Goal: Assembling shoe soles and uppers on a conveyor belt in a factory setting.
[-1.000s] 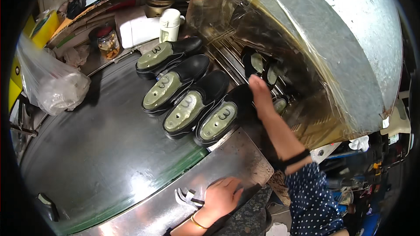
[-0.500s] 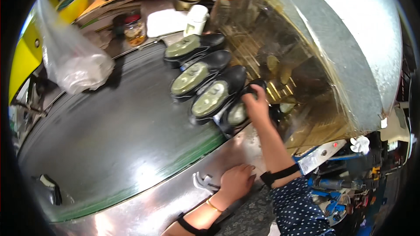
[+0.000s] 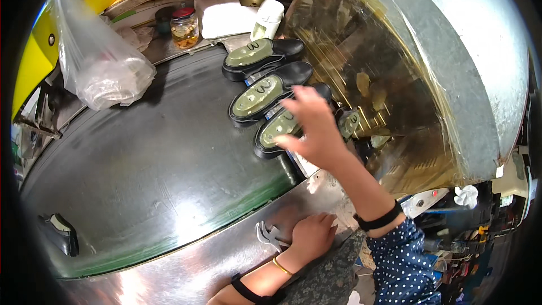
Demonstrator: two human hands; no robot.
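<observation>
Row's down from four to three black leather shoes with olive-green inserts (image 3: 257,96), right end of the big black-green rubber belt (image 3: 158,158). Silver metal surface (image 3: 197,262) runs along the belt's near edge. Right hand (image 3: 316,130) has shifted above the nearest shoe, fingers spread wide, nothing gripped. Left hand (image 3: 313,236) rests beside silver nippers (image 3: 270,234); can't tell if its fingers hold anything. Shoes sit close, so a sloppy grab could knock neighbours askew.

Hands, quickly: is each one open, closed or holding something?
Left hand: rests on metal ledge; open or closed, cannot be told.
Right hand: open, fingers spread, nothing visibly held.
</observation>
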